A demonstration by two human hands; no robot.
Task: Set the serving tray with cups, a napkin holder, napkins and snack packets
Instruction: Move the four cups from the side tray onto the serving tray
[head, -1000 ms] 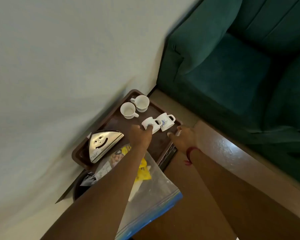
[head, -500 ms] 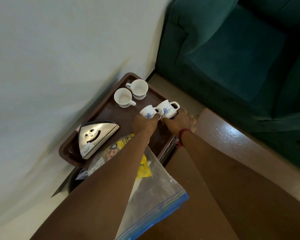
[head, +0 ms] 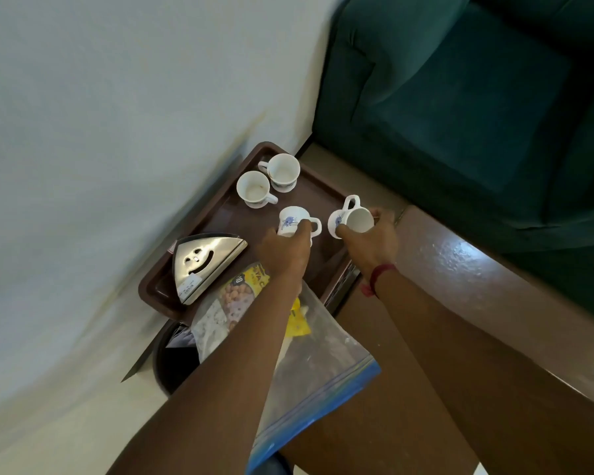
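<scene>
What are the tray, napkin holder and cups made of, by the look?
Tray: dark brown with a dull sheen and moulded rim, likely plastic or lacquered wood. Napkin holder: polished metal, probably stainless steel; mirror-bright face with smile cut-out. Cups: glossy white glazed ceramic, blue flower print on the two being held.

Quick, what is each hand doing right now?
Left hand: closed on a white blue-flowered cup over the brown tray.
Right hand: closed on a tilted white blue-flowered mug.
</scene>
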